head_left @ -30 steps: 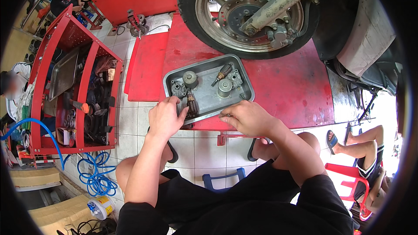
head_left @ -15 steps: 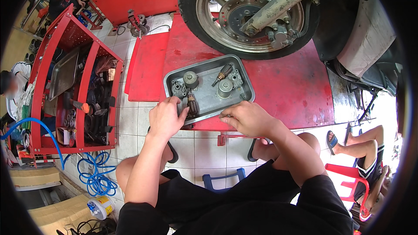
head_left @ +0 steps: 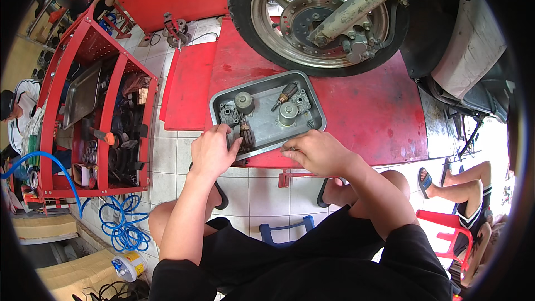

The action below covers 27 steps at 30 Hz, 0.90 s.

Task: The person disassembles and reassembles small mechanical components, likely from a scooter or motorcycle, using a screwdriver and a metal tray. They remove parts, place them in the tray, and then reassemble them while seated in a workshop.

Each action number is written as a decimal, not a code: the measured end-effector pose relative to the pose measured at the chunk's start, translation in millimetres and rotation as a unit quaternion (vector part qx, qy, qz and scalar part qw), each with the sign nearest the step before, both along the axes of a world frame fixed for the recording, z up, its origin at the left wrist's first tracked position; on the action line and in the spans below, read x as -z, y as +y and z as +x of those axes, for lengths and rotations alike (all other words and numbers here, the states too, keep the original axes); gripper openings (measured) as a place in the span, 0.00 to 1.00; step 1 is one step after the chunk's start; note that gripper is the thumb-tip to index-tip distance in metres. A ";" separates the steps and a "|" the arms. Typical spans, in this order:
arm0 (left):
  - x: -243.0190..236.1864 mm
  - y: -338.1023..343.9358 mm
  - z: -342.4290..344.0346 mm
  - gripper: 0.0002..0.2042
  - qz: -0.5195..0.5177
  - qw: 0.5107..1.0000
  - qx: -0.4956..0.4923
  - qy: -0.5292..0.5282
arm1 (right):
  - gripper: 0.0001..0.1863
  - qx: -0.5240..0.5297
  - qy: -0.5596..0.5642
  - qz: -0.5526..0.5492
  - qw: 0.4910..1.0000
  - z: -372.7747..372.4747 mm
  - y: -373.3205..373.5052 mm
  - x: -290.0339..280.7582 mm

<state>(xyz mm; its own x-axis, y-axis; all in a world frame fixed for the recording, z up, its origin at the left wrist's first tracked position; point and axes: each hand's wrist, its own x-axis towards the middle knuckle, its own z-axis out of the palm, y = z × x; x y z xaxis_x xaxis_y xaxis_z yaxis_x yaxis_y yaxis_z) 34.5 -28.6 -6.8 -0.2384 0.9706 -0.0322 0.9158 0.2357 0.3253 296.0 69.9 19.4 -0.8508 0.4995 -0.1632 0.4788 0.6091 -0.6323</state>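
A grey metal tray (head_left: 267, 144) lies on the red platform, holding two round metal motor-like parts (head_left: 288, 112) with cast housings (head_left: 229, 113) and two dark brown cylindrical parts with shafts (head_left: 246, 134). My left hand (head_left: 213, 150) rests at the tray's near left corner, its thumb spread away from the fingers and no object seen in it. At the near right rim, my right hand (head_left: 319, 151) has thumb and fingers pinched together. Something small and dark may be between those fingertips, too small to name. Both palms are hidden.
A motorcycle wheel (head_left: 245, 28) stands on the red platform (head_left: 368, 117) beyond the tray. To the left is a red tool rack (head_left: 100, 195), with a coiled blue hose (head_left: 125, 223) below. A blue stool (head_left: 284, 231) is beneath me. Other people sit at left and right.
My hands, the tray and its parts have stayed in place. At the far right a seated person's arm has shifted, and the people at the left have moved slightly.
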 end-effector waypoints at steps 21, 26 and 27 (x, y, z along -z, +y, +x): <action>3.3 -0.2 -1.1 0.17 0.006 1.000 0.003 0.007 | 0.16 -0.001 0.001 0.003 1.000 0.1 -0.3 0.6; 3.1 0.4 -1.0 0.17 0.008 1.000 0.002 0.005 | 0.17 -0.001 -0.008 0.002 1.000 0.4 0.2 -1.9; 3.6 0.4 -1.4 0.17 0.009 1.000 0.002 0.005 | 0.17 -0.001 -0.007 0.003 1.000 0.4 0.2 -1.3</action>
<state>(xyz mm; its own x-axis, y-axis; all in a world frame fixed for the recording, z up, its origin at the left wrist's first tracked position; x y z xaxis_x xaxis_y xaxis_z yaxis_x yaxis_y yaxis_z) 33.1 -28.2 -10.4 -0.2339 0.9722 -0.0118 0.9202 0.2252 0.3202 296.5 70.2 20.7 -0.8499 0.4984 -0.1710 0.4855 0.6145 -0.6218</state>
